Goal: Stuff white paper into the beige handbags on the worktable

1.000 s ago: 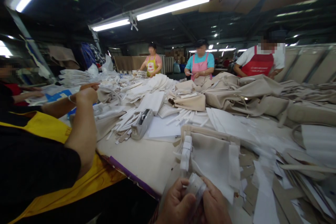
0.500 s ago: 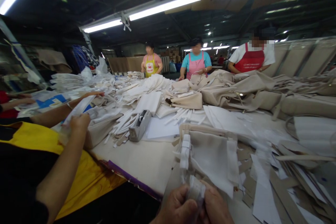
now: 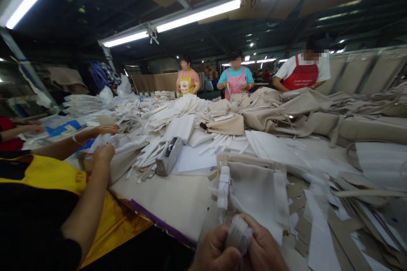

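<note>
Close to my body, my left hand and my right hand are closed around a strap end wrapped in whitish, translucent material. The fingers' undersides and part of the wrapped end are hidden. Just beyond my hands, a beige handbag lies on the table, with a pale sheet over its front. A strap piece wrapped in white foam runs along the bag's left side towards my hands. White padding covers the right side.
Left of me, a co-worker in a yellow apron works on another bag. A grey tape dispenser stands amid white foam strips. Cardboard and paper strips lie right; beige bags pile up behind. Several co-workers stand across the table.
The wrapped strap end has turned slightly in my fingers and shows more of its face. The neighbouring co-worker's hands have pushed white wrapping down towards their bag. An opposite co-worker has raised a hand.
</note>
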The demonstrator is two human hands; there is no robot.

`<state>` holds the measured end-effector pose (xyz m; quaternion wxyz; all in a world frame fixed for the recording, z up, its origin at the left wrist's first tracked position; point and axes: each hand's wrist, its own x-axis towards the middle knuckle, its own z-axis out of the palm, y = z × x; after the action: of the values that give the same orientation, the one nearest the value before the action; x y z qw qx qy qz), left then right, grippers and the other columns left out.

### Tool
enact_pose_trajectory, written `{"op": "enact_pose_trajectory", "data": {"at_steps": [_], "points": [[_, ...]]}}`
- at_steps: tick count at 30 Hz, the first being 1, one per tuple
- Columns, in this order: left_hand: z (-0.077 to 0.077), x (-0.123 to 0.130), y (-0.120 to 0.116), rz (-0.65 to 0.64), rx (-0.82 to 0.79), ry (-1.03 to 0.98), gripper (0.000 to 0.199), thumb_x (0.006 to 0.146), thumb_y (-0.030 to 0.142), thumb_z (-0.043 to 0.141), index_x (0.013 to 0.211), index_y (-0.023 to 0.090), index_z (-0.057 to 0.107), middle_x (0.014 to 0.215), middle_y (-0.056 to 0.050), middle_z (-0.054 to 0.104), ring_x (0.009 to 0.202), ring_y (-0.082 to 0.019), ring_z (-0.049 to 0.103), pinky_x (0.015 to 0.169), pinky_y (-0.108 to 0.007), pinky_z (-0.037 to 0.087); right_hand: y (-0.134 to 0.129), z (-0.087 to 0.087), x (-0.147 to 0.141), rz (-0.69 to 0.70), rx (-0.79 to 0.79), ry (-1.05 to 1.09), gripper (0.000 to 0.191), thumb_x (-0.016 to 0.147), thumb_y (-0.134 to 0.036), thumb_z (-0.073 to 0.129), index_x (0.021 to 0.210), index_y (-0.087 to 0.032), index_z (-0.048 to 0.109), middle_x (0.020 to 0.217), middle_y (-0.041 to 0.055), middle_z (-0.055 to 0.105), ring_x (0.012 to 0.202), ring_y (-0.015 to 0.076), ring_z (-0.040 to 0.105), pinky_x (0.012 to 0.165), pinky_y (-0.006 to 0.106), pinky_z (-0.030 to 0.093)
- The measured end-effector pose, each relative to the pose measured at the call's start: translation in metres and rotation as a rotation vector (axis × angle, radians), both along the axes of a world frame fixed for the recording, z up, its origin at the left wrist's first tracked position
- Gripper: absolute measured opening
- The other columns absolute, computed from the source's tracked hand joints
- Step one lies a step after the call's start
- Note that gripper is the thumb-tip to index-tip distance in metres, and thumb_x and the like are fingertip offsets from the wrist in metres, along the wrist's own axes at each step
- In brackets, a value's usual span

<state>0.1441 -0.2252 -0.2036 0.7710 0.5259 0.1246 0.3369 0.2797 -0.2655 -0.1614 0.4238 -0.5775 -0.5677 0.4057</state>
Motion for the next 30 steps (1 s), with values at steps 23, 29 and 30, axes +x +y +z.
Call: {"op": "enact_pose_trajectory", "data": {"at_steps": [23, 29, 30], "points": [[-0.006, -0.007, 0.003, -0.038, -0.108, 0.123, 0.041, 0.071, 0.047, 0.067, 0.09, 0.01, 0.061, 0.073, -0.003, 0.053, 0.064, -0.011, 0.046, 0.057, -0.021, 0.032, 0.002, -0.016, 0.027, 0.101, 0.252, -0.525, 0.039, 0.07, -0.021, 0.046, 0.106, -0.021, 0.058, 0.088, 0.0066, 0.069, 0.077, 0.0219, 0.064, 0.068, 0.028, 0.046], [0.002, -0.005, 0.003, -0.135, -0.158, 0.074, 0.045, 0.068, 0.049, 0.069, 0.086, 0.009, 0.061, 0.066, -0.002, 0.049, 0.057, -0.008, 0.043, 0.052, -0.019, 0.03, 0.003, -0.02, 0.008, 0.006, -0.025, -0.035, 0.029, 0.085, -0.035, 0.032, 0.089, -0.02, 0.057, 0.063, -0.0007, 0.061, 0.054, 0.0144, 0.057, 0.048, 0.021, 0.042], [0.004, -0.006, 0.002, -0.127, -0.158, 0.084, 0.046, 0.068, 0.051, 0.068, 0.086, 0.009, 0.061, 0.067, -0.002, 0.05, 0.057, -0.009, 0.044, 0.052, -0.019, 0.031, 0.003, -0.02, 0.007, 0.003, -0.054, 0.002, 0.031, 0.086, -0.035, 0.03, 0.091, -0.02, 0.057, 0.063, -0.0004, 0.062, 0.054, 0.0148, 0.057, 0.048, 0.021, 0.043]]}}
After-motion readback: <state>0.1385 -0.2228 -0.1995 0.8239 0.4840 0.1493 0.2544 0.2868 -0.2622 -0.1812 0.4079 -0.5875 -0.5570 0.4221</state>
